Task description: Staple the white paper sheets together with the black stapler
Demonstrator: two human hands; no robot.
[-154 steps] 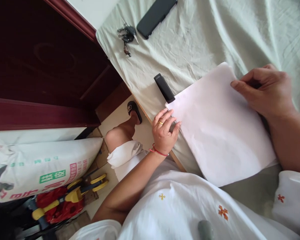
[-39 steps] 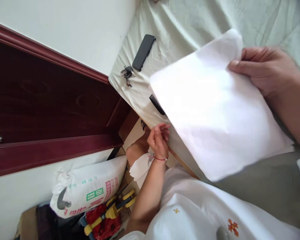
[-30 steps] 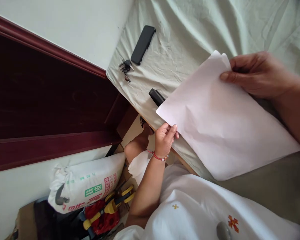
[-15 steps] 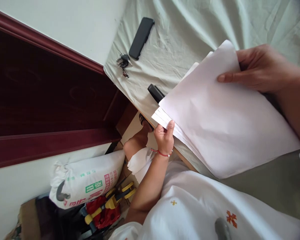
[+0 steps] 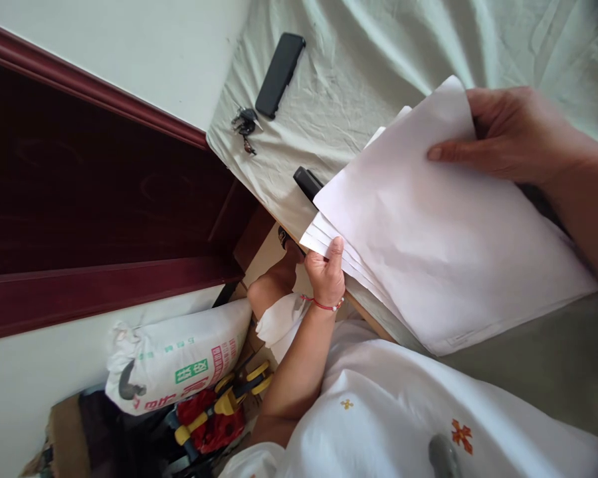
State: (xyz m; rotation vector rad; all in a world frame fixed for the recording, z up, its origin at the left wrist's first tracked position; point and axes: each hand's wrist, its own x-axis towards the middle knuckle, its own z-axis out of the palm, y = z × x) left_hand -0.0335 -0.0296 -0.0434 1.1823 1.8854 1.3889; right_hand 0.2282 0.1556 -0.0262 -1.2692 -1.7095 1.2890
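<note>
Several white sheets of paper (image 5: pixel 443 232) lie fanned over one another above the cloth-covered surface. My left hand (image 5: pixel 327 275), a red string bracelet at its wrist, pinches their left edges with the thumb on top. At the upper right, my right hand (image 5: pixel 513 136) grips the top sheet near its far edge, thumb on the paper and fingers behind it. The top sheet covers most of the others, whose corners show at the left and far edges. Partly under the paper's left side is a black object (image 5: pixel 307 182) that I cannot identify.
A black phone-like slab (image 5: pixel 280 75) and a bunch of keys (image 5: pixel 246 123) lie on the pale green cloth (image 5: pixel 379 60). Below the dark red door (image 5: pixel 94 179), a white printed sack (image 5: pixel 184 358) leans near a red and yellow toy (image 5: pixel 219 411).
The right hand and the top sheet have shifted slightly left. The sheets beneath show a little more fanned at the left edge. Both hands keep their hold.
</note>
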